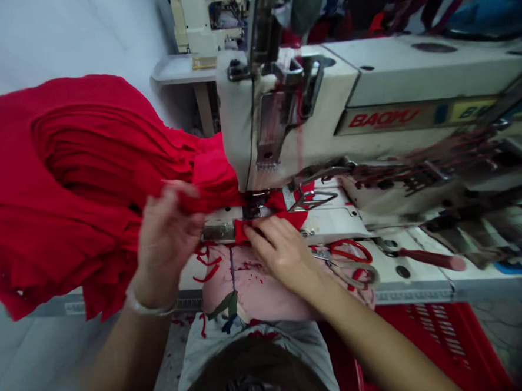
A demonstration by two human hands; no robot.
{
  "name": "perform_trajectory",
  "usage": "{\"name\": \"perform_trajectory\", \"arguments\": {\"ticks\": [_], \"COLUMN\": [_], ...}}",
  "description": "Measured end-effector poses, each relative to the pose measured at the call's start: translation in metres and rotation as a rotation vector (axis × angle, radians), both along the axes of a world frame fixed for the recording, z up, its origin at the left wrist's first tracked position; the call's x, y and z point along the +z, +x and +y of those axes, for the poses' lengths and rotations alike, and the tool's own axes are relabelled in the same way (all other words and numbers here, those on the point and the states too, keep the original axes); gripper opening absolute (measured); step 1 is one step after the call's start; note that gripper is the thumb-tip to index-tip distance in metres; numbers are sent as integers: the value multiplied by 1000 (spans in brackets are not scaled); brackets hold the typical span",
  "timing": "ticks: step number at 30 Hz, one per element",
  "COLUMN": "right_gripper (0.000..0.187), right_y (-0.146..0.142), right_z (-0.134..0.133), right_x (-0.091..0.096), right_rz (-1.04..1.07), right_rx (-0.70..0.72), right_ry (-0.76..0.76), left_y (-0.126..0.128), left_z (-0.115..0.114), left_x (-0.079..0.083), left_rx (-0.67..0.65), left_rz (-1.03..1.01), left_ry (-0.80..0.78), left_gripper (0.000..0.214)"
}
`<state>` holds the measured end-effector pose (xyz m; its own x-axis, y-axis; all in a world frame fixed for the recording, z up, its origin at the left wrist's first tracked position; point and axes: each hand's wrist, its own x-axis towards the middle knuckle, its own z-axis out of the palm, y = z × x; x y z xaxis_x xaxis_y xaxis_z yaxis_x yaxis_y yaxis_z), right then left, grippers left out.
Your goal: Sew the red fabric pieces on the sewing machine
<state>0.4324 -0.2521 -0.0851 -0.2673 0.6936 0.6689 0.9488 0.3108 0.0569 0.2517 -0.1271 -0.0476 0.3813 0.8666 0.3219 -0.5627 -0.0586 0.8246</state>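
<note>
Firstly, one white sewing machine (381,73), large, with red lettering on its front plate and red threads running down its head. Below the head: one metal presser foot (255,204), with red cloth at it.

One right hand (281,244): just in front of the presser foot, fingers bent and close together, fingertips at a small piece of red cloth (240,232) on the machine bed; whether they pinch it or only press it, cannot tell.

One left hand (170,233): blurred, raised before the red cloth pile, fingers loosely bent; whether it grips any cloth, cannot tell. On its wrist, one pale bracelet (148,308).

One red cloth pile (91,91): many layers, heaped left of the machine, curving round in folds, its inner end reaching toward the presser foot.

On the table (418,274), near side: one pink cloth (258,296), partly under the right forearm, scattered with red scraps; loose red threads (210,273) at its left; one pair of scissors (335,251) with a red handle loop, right of the right hand; one screwdriver (433,260), red-handled, farther right.

Below the table, right: one red basket (468,336), slotted. Behind, left: a second sewing machine (191,26), cream.
</note>
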Motion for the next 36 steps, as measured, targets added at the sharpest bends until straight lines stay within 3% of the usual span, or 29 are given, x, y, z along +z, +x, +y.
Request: {"name": "perform_trajectory", "arguments": {"ticks": [2, 5, 6, 8, 13, 16, 19, 24, 27, 29, 34, 36], "right_gripper": [22, 26, 25, 25, 26, 17, 19, 28, 29, 30, 28, 28], "right_y": [5, 19, 20, 17, -1, 0, 1, -4, -4, -3, 0, -1], "right_z": [1, -10, -13, -15, -4, -3, -7, -10, -10, -10, -10, -9], "right_x": [-7, -11, -11, -11, -15, -14, -11, -14, -18, -18, -8, -9], "right_rz": [-29, -29, -30, -26, 20, 297, 518, 263, 237, 289, 667, 587], "right_rx": [-33, -91, -106, -125, -206, -227, -158, -119, -105, -76, -70, -56], "right_ry": [-50, -77, -69, -44, 19, 44, 13, -52, -57, -59, -90, -98], "left_y": [18, 24, 22, 17, 14, 15, 16, 18, 17, 16, 16, 16], "left_z": [-4, -12, -16, -24, -44, -47, -46, -45, -45, -45, -44, -44], "left_x": [-9, -27, -30, -33, -25, -23, -26, -32, -32, -32, -29, -29], "left_rx": [-14, 147, 209, 263, 215, 204, 219, 200, 189, 190, 167, 163], "left_rz": [377, 870, 968, 1142, 1389, 1433, 1426, 1335, 1317, 1306, 1322, 1322], "left_ry": [476, 1204, 1354, 1486, 1454, 1440, 1443, 1470, 1463, 1459, 1437, 1432], "left_gripper": [8, 21, 24, 27, 37, 41, 41, 38, 38, 37, 35, 35]}}
